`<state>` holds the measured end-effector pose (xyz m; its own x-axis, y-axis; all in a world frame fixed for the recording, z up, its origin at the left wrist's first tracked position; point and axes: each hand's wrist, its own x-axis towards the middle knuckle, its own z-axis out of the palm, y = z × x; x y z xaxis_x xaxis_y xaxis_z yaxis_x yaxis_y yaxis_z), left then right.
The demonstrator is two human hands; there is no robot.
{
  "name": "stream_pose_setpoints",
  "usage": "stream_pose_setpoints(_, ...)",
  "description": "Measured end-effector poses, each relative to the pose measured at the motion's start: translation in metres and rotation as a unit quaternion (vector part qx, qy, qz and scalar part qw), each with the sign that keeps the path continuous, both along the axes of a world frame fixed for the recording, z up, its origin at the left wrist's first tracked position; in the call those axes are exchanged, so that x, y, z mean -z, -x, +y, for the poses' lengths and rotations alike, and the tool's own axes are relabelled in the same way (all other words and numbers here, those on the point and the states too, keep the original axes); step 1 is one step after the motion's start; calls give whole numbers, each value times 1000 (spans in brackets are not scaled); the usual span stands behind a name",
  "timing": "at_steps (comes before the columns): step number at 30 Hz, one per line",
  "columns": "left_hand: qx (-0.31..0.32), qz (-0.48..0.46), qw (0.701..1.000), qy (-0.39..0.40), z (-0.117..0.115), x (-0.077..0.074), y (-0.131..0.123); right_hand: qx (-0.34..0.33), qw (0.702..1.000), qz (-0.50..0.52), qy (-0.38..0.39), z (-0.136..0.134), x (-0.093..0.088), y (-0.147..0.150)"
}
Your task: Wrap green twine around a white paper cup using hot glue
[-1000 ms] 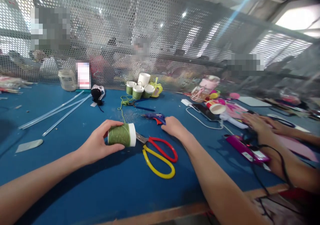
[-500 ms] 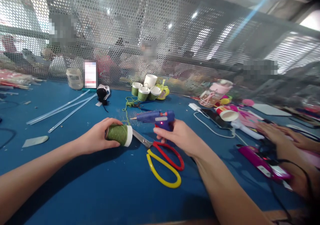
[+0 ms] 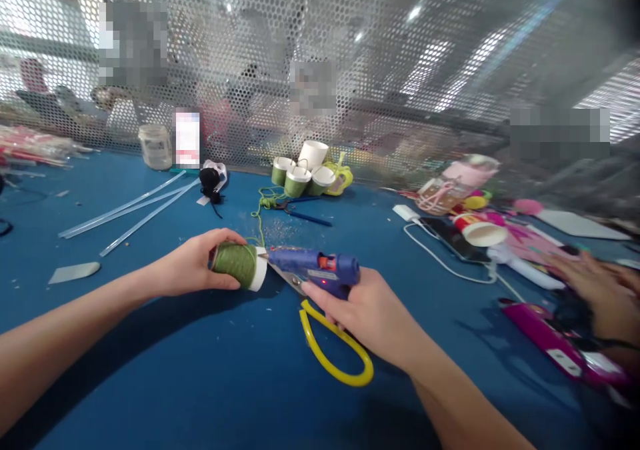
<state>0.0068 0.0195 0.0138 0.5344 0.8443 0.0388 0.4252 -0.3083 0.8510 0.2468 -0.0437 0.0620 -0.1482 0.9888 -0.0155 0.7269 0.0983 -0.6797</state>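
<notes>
My left hand (image 3: 193, 263) is closed around a paper cup (image 3: 239, 265) wrapped in green yarn, lying on its side with its white rim to the right. In my right hand (image 3: 367, 310) is a blue hot glue gun (image 3: 315, 265), a small red light glowing on it. Its nozzle tip is at the cup's white rim; I cannot tell whether they touch. Under the gun and my right hand lie scissors (image 3: 337, 363), the yellow handle showing and the other handle hidden. A strand of green yarn (image 3: 261, 227) runs from the cup toward a small tangle behind.
Behind stand yarn-wrapped cups (image 3: 299, 180) before a perforated metal screen (image 3: 240, 57). Clear glue sticks (image 3: 143, 220), a jar (image 3: 154, 147) and a black yarn ball (image 3: 210, 180) are at left. A phone (image 3: 455, 239), a purple power strip (image 3: 545, 333) and another person's hand (image 3: 590, 280) are at right.
The glue gun has come down and closer to the cup, its nozzle now at the rim. My right hand now covers the scissors' red handle. The view has shifted slightly.
</notes>
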Motion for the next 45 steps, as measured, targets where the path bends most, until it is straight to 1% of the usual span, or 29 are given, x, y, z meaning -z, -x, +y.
stream_pose_setpoints(4, -2, 10, 1000, -6, 0, 1, 1, -13, 1000, -18, -21, -1, 3, -3)
stream_pose_setpoints(8, 3, 13, 1000, -11, 1, 3, 1, -25, 999, -29, -15, -2, 6, -6)
stream_pose_setpoints(15, 1, 10, 1000, -17, 1, 4, 1, -32, 998, -33, -33, -3, 4, -4)
stream_pose_setpoints(21, 5, 9, 1000, -13, 2, 6, 2, -33, 999, -39, -20, -5, 3, -3)
stream_pose_setpoints(24, 3, 22, 999, -37, 2, 4, 2, -30, 998, -42, -30, -4, 3, -3)
stream_pose_setpoints(27, 5, 45, 996, -78, -1, 1, 1, -30, 998, -41, -38, -2, 3, -4)
stream_pose_setpoints(32, 21, 79, 988, -132, -4, -3, 0, -16, 997, -41, -65, 2, 2, -5)
stream_pose_setpoints(37, 38, 80, 985, -147, -3, -2, 1, -14, 997, -40, -61, 3, 1, -5)
stream_pose_setpoints(42, 26, 86, 986, -141, -3, -2, 1, -21, 998, -42, -33, -1, 2, -6)
stream_pose_setpoints(45, 26, 83, 986, -140, -4, -3, 0, -15, 998, -51, -41, -1, 2, -6)
